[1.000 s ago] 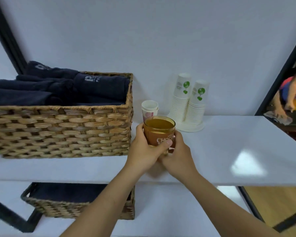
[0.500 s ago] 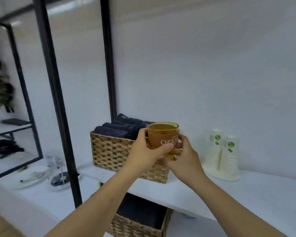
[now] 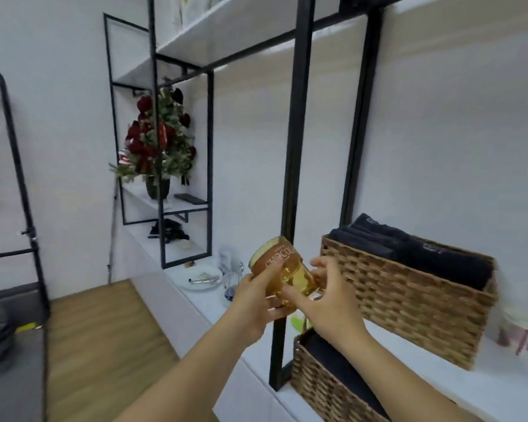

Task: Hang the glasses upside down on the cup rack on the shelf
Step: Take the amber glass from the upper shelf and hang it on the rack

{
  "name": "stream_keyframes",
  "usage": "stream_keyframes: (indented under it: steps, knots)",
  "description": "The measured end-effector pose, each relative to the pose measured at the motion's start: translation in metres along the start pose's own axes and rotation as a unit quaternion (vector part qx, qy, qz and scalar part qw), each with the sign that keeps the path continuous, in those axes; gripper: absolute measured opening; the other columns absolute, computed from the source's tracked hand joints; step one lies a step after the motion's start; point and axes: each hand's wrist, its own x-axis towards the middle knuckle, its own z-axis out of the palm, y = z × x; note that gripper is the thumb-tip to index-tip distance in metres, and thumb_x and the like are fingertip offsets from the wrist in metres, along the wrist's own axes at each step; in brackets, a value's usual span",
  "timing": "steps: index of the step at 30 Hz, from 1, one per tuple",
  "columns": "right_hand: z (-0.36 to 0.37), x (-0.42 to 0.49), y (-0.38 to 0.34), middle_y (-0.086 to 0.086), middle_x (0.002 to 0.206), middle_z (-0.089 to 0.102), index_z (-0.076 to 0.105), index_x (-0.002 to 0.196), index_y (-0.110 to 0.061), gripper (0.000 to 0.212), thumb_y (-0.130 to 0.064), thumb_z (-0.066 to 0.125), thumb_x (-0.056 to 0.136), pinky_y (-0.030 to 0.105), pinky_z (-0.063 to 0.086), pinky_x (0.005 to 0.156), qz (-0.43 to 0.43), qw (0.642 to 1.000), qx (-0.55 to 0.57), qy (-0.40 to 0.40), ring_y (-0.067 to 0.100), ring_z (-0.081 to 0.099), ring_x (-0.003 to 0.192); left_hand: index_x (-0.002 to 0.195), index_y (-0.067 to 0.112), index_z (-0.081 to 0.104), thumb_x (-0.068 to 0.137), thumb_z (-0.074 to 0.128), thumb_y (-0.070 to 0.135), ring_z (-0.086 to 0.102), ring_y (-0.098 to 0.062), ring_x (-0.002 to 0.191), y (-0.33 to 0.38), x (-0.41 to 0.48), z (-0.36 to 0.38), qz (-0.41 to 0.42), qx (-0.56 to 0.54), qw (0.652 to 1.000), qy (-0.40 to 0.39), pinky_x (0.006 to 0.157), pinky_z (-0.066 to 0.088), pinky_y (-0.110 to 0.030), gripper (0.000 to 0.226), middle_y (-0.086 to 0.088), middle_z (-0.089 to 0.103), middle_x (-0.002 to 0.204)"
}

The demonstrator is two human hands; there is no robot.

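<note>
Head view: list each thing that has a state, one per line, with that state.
amber glass: off the shelf, tilted, mouth toward upper left.
left hand: gripping the glass.
right hand: gripping the glass.
upper wicker basket: on the shelf, filled with folded dark towels.
lower wicker basket: holds dark fabric.
white plate: holds tongs.

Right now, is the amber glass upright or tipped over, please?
Tipped. The amber glass, held between the left hand and right hand, leans with its rim pointing up-left.
</note>
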Motion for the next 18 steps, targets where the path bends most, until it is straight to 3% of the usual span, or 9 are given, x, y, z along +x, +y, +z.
stream_keyframes:
  steps: [5,8,11,15,18]
  knots:
    - [0.132,0.010,-0.057,-0.018,0.106,0.055,0.042,0.108,-0.048,0.054,-0.063,0.071,0.065,0.030,0.056,0.072,-0.056,0.996,0.018,-0.063,0.000,0.058,0.092,0.122,0.004,0.060,0.070,0.081,0.041,0.072,-0.037,0.099,0.048,-0.018,-0.124,-0.004,-0.117,0.992,0.051,0.079,0.060,-0.046,0.067,-0.022,0.074,0.107]
    - [0.199,0.009,-0.088,-0.020,0.113,0.045,0.036,0.118,-0.053,0.072,-0.062,0.074,0.058,0.019,0.050,0.070,-0.097,0.990,0.025,-0.095,-0.001,0.053,0.099,0.118,-0.002,0.064,0.065,0.086,0.038,0.070,-0.040,0.102,0.070,-0.031,-0.183,-0.017,-0.221,0.974,0.046,0.078,0.060,-0.049,0.071,-0.027,0.070,0.112]
    - [0.247,0.012,-0.113,-0.019,0.116,0.043,0.037,0.122,-0.052,0.077,-0.048,0.082,0.060,0.007,0.041,0.069,-0.129,0.985,0.030,-0.114,-0.002,0.052,0.099,0.121,-0.006,0.059,0.071,0.085,0.036,0.068,-0.043,0.103,0.087,-0.041,-0.230,-0.019,-0.284,0.957,0.048,0.081,0.058,-0.053,0.071,-0.030,0.068,0.114]
    - [0.288,0.023,-0.134,-0.021,0.111,0.051,0.049,0.123,-0.043,0.073,-0.049,0.083,0.058,0.003,0.040,0.073,-0.175,0.975,0.045,-0.133,-0.006,0.051,0.100,0.123,-0.004,0.060,0.056,0.094,0.032,0.067,-0.044,0.105,0.107,-0.049,-0.286,0.004,-0.251,0.965,0.083,0.082,0.058,-0.054,0.083,-0.029,0.068,0.116]
    - [0.313,0.031,-0.143,-0.019,0.109,0.056,0.050,0.123,-0.042,0.077,-0.058,0.080,0.054,0.007,0.042,0.076,-0.175,0.970,0.078,-0.146,-0.005,0.054,0.099,0.123,0.008,0.066,0.059,0.092,0.035,0.066,-0.042,0.110,0.120,-0.049,-0.326,0.015,-0.180,0.979,0.090,0.091,0.053,-0.057,0.074,-0.023,0.067,0.122]
